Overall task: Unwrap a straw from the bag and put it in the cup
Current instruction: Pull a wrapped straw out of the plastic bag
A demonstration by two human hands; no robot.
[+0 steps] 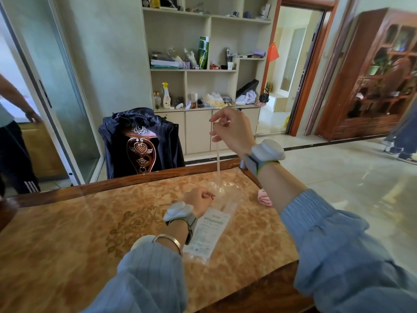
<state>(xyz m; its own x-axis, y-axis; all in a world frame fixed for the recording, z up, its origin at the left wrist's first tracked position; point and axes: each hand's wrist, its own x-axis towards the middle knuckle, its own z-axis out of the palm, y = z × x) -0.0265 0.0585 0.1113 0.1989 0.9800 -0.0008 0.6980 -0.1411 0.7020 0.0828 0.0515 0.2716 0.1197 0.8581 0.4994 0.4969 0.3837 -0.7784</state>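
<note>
Head view | right hand (pixel 230 129) pinches straw (pixel 218 159) top, lower end in bag (pixel 209 227) mouth | left hand (pixel 198 199) grips bag on table (pixel 67 233) | risk: bag lifts; cup unseen

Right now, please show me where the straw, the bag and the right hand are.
straw (pixel 218 159): head view, middle of its hanging length.
bag (pixel 208 231): head view, on its printed label.
right hand (pixel 232 129): head view, back of the hand.

Marbled orange table (pixel 67 233) with dark wood rim, clear plastic straw bag (pixel 211 231) lying flat, crumpled pink item (pixel 265 198) near right edge
</note>
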